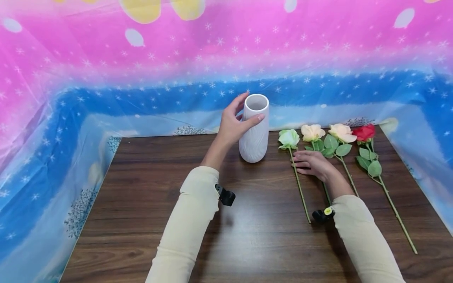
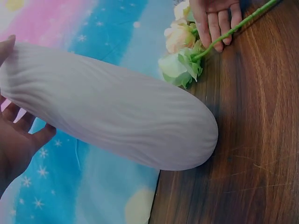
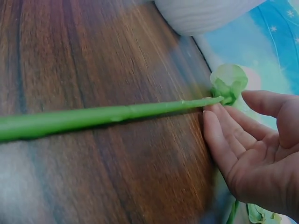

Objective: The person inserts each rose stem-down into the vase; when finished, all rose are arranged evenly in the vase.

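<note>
A white ribbed vase [image 1: 254,135] stands on the wooden table. My left hand [image 1: 233,122] grips it near the rim, thumb across the front and fingers around the far side. In the left wrist view the vase [image 2: 117,105] fills the middle. A pale green rose [image 1: 288,138] lies right of the vase, its stem pointing toward me. My right hand [image 1: 313,165] is at the stem just below the bloom. In the right wrist view, the fingertips [image 3: 212,122] meet the green stem [image 3: 112,113], the fingers fairly straight and the thumb apart from it.
Two peach roses [image 1: 313,133] and a red rose [image 1: 364,133] lie in a row farther right, with leafy stems. A pink and blue snowflake cloth [image 1: 212,51] hangs behind the table [image 1: 141,220] and along its sides.
</note>
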Motion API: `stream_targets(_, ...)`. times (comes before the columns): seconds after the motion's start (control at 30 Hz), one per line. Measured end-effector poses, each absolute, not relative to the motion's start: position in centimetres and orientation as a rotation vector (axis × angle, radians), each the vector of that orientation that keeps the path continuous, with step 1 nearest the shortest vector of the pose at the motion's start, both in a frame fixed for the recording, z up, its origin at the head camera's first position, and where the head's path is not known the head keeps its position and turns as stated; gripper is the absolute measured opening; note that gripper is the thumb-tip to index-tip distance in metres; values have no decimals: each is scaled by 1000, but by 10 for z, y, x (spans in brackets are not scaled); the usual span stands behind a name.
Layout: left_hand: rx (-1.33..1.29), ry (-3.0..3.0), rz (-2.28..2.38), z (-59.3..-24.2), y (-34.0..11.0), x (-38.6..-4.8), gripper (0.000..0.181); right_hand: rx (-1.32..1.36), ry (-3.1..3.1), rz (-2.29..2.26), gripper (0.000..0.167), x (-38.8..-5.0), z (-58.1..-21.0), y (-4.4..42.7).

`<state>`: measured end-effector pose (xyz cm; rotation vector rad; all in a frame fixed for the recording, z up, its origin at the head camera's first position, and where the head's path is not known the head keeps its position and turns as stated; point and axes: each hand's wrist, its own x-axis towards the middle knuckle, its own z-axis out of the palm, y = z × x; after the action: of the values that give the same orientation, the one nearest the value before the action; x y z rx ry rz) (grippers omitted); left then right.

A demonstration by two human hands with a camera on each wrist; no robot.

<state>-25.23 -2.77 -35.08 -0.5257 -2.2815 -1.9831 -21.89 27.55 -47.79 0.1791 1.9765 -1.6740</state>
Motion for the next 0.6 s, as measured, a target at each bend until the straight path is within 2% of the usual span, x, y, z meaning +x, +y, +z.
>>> stream_targets(0.33, -563, -2248, -2007, -350, -21, -257, 73, 250, 1959, -1656, 59, -223, -483, 270)
stream_targets(0.6, -578, -2262, -1990, -350, -23, -260, 68, 204, 1913, -1724, 58, -221, -486, 273)
